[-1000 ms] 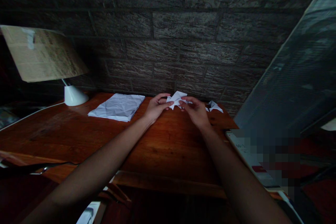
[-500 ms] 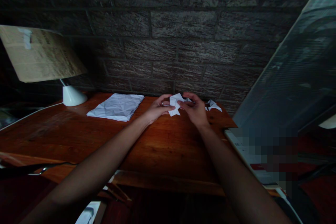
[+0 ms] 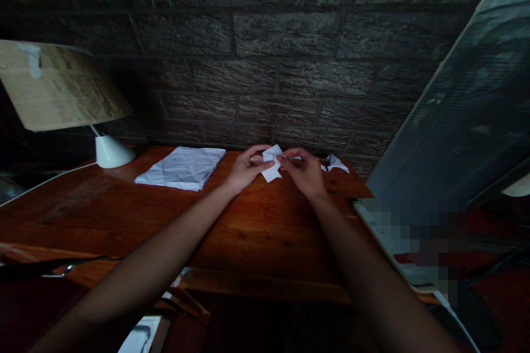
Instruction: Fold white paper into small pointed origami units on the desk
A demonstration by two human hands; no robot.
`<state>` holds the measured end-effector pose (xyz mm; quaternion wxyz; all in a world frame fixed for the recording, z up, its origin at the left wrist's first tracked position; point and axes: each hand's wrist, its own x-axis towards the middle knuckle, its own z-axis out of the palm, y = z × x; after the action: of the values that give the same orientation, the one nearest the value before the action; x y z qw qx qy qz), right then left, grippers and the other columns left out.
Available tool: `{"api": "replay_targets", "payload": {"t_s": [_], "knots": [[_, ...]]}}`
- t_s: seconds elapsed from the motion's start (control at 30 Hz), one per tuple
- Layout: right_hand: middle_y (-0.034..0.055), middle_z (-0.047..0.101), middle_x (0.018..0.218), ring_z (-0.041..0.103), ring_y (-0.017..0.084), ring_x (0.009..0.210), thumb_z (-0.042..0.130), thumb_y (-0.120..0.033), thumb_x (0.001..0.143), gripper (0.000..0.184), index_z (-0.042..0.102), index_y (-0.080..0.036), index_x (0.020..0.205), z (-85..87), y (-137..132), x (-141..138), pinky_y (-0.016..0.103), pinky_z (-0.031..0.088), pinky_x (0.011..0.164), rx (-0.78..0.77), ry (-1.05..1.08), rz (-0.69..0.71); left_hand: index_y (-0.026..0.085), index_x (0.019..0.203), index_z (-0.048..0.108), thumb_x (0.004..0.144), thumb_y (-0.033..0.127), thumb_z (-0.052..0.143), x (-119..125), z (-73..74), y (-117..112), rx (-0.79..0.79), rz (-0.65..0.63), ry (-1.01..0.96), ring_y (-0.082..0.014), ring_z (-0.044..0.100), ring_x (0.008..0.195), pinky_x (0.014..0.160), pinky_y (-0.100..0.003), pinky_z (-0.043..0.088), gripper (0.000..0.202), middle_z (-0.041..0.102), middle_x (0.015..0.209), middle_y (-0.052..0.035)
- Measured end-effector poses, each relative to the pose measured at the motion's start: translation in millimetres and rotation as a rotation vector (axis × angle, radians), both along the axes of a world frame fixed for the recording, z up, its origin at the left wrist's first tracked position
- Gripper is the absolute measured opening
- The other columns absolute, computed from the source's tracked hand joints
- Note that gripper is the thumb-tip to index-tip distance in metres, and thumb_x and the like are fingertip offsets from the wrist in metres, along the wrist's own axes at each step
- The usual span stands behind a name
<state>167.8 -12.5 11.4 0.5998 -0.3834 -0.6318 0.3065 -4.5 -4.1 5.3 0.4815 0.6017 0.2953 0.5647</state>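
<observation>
Between my hands, above the far part of the wooden table [image 3: 248, 231], is a small piece of folded white paper [image 3: 271, 172] with pointed corners. My left hand [image 3: 247, 167] grips its left side, thumb on the near face and a ring on one finger. My right hand [image 3: 304, 172] pinches its right side between thumb and fingers. Behind the right hand, more folded white paper [image 3: 337, 164] lies at the table's far right, partly hidden by that hand. To the left of my hands rests a stack of creased white sheets [image 3: 182, 168].
A lamp with a paper-covered shade [image 3: 62, 88] and a white base [image 3: 111, 151] stands at the left, its cord running off left. A dark brick wall [image 3: 256, 77] rises right behind the table. At the right edge sits a flat, partly blurred device [image 3: 383, 237]; a translucent panel [image 3: 447, 105] leans beyond it.
The fingers of my right hand have closed in on the paper's right edge, and the paper has turned slightly. The whole view has shifted a little.
</observation>
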Motion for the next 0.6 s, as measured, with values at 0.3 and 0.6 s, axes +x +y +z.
{"api": "replay_targets", "payload": {"t_s": [0.3,0.6], "knots": [[0.0004,0.072,0.084,0.068,0.018,0.079,0.077,-0.039,0.072,0.037,0.067,-0.024,0.105,-0.1,3,7,0.037,0.056,0.081,-0.086,-0.042,0.291,0.019,0.100,0.067,0.067,0.025,0.083,1,-2.6,3,0.059,0.015,-0.058,-0.0146,0.066,0.073,0.075,-0.031,0.051,0.038,0.074,0.080,-0.0007],[-0.0003,0.075,0.081,0.069,0.017,0.077,0.081,-0.036,0.068,0.040,0.070,-0.023,0.104,6.5,-1,16,0.038,0.055,0.083,-0.164,-0.034,0.321,0.018,0.093,0.070,0.064,0.025,0.085,1,2.1,-2,-0.033,0.006,-0.056,-0.0166,0.069,0.077,0.082,-0.036,0.052,0.034,0.076,0.083,-0.0020]]}}
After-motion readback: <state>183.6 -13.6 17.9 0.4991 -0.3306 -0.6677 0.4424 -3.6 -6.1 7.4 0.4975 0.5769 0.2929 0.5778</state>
